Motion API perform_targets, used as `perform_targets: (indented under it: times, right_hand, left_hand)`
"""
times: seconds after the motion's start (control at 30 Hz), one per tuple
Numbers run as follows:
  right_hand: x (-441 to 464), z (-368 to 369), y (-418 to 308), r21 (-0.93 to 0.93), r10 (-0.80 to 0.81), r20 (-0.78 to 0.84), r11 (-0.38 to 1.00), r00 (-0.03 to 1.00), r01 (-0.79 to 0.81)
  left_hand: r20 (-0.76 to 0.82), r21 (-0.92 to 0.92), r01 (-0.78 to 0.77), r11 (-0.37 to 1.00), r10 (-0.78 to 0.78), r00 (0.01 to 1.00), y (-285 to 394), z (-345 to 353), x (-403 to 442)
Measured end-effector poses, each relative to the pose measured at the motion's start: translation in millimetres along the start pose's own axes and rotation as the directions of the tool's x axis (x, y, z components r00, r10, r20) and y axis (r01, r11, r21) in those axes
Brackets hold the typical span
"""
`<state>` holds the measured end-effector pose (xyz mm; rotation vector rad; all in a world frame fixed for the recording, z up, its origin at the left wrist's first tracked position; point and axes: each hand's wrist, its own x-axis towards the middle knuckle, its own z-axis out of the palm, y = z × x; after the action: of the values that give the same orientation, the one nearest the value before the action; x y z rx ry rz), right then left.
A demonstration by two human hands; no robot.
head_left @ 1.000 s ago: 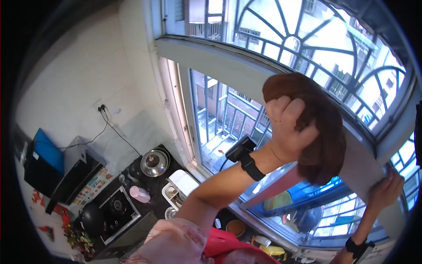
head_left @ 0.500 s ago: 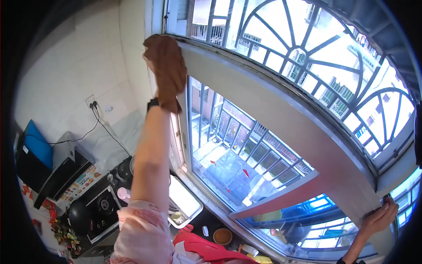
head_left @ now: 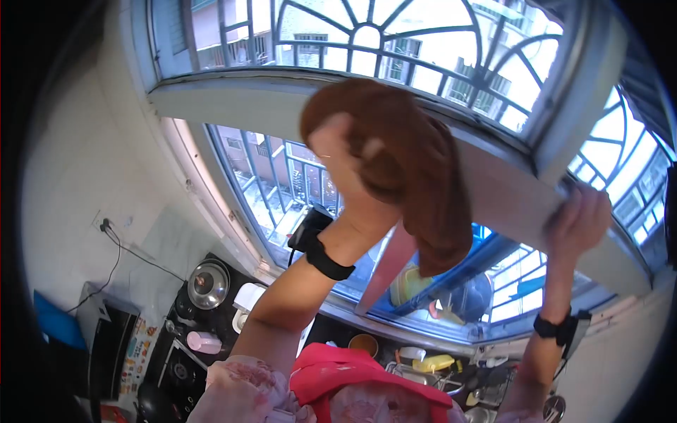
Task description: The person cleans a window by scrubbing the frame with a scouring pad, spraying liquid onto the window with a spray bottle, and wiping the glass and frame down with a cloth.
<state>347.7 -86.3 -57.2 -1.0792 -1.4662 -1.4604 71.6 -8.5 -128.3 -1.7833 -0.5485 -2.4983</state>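
Observation:
A bunched brown cloth (head_left: 434, 183) is in my left hand (head_left: 352, 173), raised in front of the window. The fingers are closed on it, and folds of cloth partly hide them. It covers part of the pale horizontal window frame (head_left: 226, 106). Over at the right, my right hand (head_left: 582, 215) grips that same frame near its right end, slightly blurred. Dark bands with small devices sit on both wrists.
Metal window bars (head_left: 367, 42) stand behind the glass. Below on the counter are a pot with a lid (head_left: 209, 283), a pink cup (head_left: 204, 342), a brown bowl (head_left: 363, 344) and a yellow item (head_left: 434, 363). A stove (head_left: 180, 374) is at lower left.
My left hand has moved with the brown cloth from the frame's left end rightward toward its middle. My right hand stays at the frame's right part. The view has shifted.

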Motion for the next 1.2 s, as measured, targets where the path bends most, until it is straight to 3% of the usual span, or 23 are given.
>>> perform_targets:
  times: [0.03, 0.07, 0.1, 0.17, 0.33, 0.4, 0.43, 0.47, 0.53, 0.57, 0.6, 0.63, 0.67, 0.73, 0.8, 0.83, 0.87, 0.9, 0.93, 0.97, 1.07, 1.13, 1.2]
  right_hand:
    - [-1.4, -0.4, -0.6, -0.019, 0.023, -0.001, 1.000, 1.000, -0.023]
    - [-0.7, -1.6, -2.6, -0.036, 0.043, -0.002, 0.998, 0.999, -0.043]
    - [1.6, -3.5, -2.7, 0.004, 0.031, -0.020, 1.000, 0.999, -0.031]
    - [1.9, -5.5, -2.9, 0.052, 0.056, -0.018, 0.997, 0.998, -0.055]
    - [-37.0, -63.9, -9.1, 0.172, 0.187, 0.069, 0.965, 0.980, -0.196]
    - [-102.5, -104.1, -19.6, 0.245, 0.381, 0.281, 0.859, 0.881, -0.450]
    - [-141.1, -115.9, -28.8, 0.328, 0.491, 0.443, 0.690, 0.750, -0.646]
    - [-195.9, -122.2, -36.4, 0.319, 0.470, 0.685, 0.494, 0.557, -0.809]
    - [-237.9, -133.5, -81.1, 0.339, 0.415, 0.832, 0.145, 0.369, -0.929]
    - [-233.6, -140.2, -106.9, 0.385, 0.386, 0.882, -0.259, 0.271, -0.886]
    - [-231.4, -145.5, -124.8, 0.367, 0.320, 0.925, -0.622, 0.203, -0.691]
    - [-240.0, -142.8, -132.1, 0.325, 0.288, 0.941, -0.631, 0.176, -0.705]
    - [-243.0, -138.1, -123.5, 0.478, 0.394, 0.869, -0.509, 0.300, -0.716]
    - [-193.2, -148.7, -113.6, 0.425, 0.439, 0.886, -0.637, 0.150, -0.643]
    - [-171.4, -151.7, -104.2, 0.458, 0.596, 0.770, -0.269, 0.227, -0.847]
    - [-151.5, -148.0, -97.4, 0.534, 0.629, 0.644, 0.037, 0.435, -0.845]
    - [-129.5, -139.0, -93.1, 0.584, 0.660, 0.495, 0.230, 0.566, -0.779]
    - [-112.8, -122.8, -86.2, 0.639, 0.674, 0.348, 0.338, 0.652, -0.691]
    - [-89.6, -101.2, -78.4, 0.676, 0.640, 0.129, 0.503, 0.758, -0.539]
    - [-63.7, -92.2, -73.6, 0.579, 0.594, 0.055, 0.636, 0.802, -0.511]
    - [-88.8, -22.0, -89.9, 0.199, 0.367, -0.013, 0.913, 0.930, -0.357]
    - [-135.1, 3.8, -115.5, 0.221, 0.321, -0.068, 0.928, 0.945, -0.299]
    - [-193.8, 2.8, -141.6, 0.258, 0.341, 0.093, 0.899, 0.935, -0.353]
  left_hand:
    - [0.068, -0.065, 0.036, 0.997, -0.032, 0.997, 4.0, 11.0, -17.5]
    - [0.220, 0.190, -0.090, 0.978, 0.047, 0.974, -9.5, 24.1, -50.4]
    - [0.354, 0.295, -0.226, 0.928, 0.113, 0.928, -1.4, 28.5, -68.7]
    - [0.569, 0.293, -0.498, 0.816, 0.270, 0.777, 34.0, 29.0, -96.8]
    - [0.855, 0.272, -0.466, 0.842, 0.011, 0.519, 23.8, -15.6, -223.8]
    - [0.885, 0.344, -0.289, 0.893, -0.206, 0.418, 38.5, -28.8, -224.6]
    - [0.834, 0.319, -0.079, 0.944, -0.240, 0.496, 44.9, -21.7, -222.4]
    - [0.778, 0.268, 0.136, 0.954, -0.298, 0.553, 53.4, -14.7, -220.3]
    - [0.753, 0.117, 0.448, 0.887, -0.373, 0.542, 82.6, -5.4, -218.2]
    - [0.782, 0.038, 0.539, 0.842, -0.361, 0.508, 99.9, 1.7, -213.5]
    - [0.810, -0.031, 0.622, 0.783, -0.345, 0.474, 110.2, 7.3, -213.3]
    - [0.874, -0.121, 0.735, 0.667, -0.280, 0.397, 113.3, 8.0, -222.4]
    - [0.909, -0.108, 0.728, 0.677, -0.230, 0.348, 112.5, 4.1, -221.5]
    - [0.960, -0.096, 0.708, 0.700, -0.122, 0.251, 121.2, 4.5, -158.1]
    - [0.980, -0.083, 0.376, 0.923, 0.007, 0.199, 122.0, -0.1, -92.6]
    - [0.975, -0.006, 0.171, 0.985, -0.032, 0.220, 125.0, -4.4, -55.8]
    - [0.965, 0.078, -0.043, 0.996, -0.065, 0.252, 121.3, -12.8, -25.6]
    - [0.900, 0.157, -0.266, 0.951, -0.027, 0.434, 105.6, -29.7, -7.5]
    - [0.690, 0.236, -0.158, 0.959, -0.051, 0.722, 89.6, -31.1, 14.0]
    - [0.582, 0.206, -0.418, 0.885, 0.233, 0.779, 88.7, -20.3, 46.9]
    - [0.554, 0.273, -0.513, 0.814, 0.303, 0.775, 54.5, -15.6, 79.8]
    - [0.591, 0.254, -0.501, 0.827, 0.278, 0.757, 31.1, -8.7, 71.0]
    - [0.609, 0.296, -0.598, 0.745, 0.335, 0.719, 15.9, -5.1, 62.3]
